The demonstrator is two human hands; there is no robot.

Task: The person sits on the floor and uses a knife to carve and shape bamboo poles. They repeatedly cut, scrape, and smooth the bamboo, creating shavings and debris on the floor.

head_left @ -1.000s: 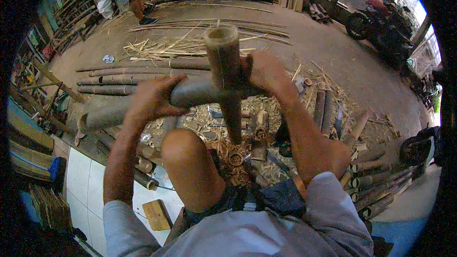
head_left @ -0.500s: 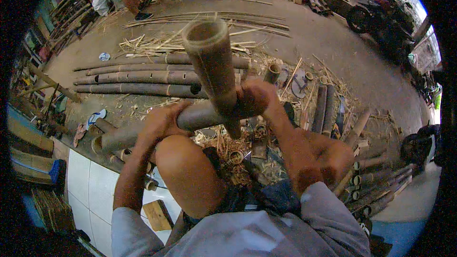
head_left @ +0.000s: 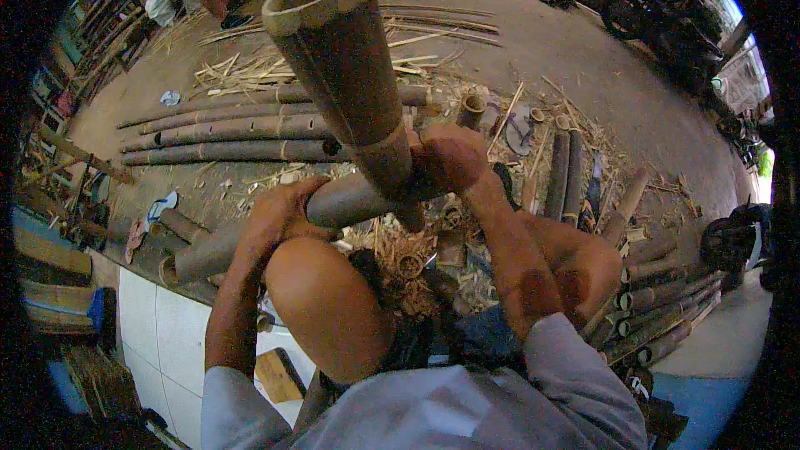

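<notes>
Across my knees lies a thick dark bamboo tube (head_left: 346, 202), its hollow left end below my left hand (head_left: 279, 215). That hand is closed round it, thumb on top. A second, upright bamboo tube (head_left: 340, 67) crosses the first at its right part, its wide open end rising toward the upper left. A short narrow end of it shows below the crossing. My right hand (head_left: 452, 157) is closed just right of the crossing, its fingers wrapped round the lying tube; the tube's far end is hidden by the hand. How the two tubes join cannot be seen.
Several long dark bamboo poles (head_left: 225, 152) lie on the floor ahead, with split strips (head_left: 250, 71) beyond. Shavings (head_left: 392, 250) cover the ground between my legs. Cut tubes (head_left: 642, 317) are stacked at the right. Another person's leg (head_left: 212, 0) and a motorcycle (head_left: 658, 21) are farther off.
The upright tube's open end has swung up and left and looks larger. My hands keep their grip in nearly the same places. The whole view has shifted slightly.
</notes>
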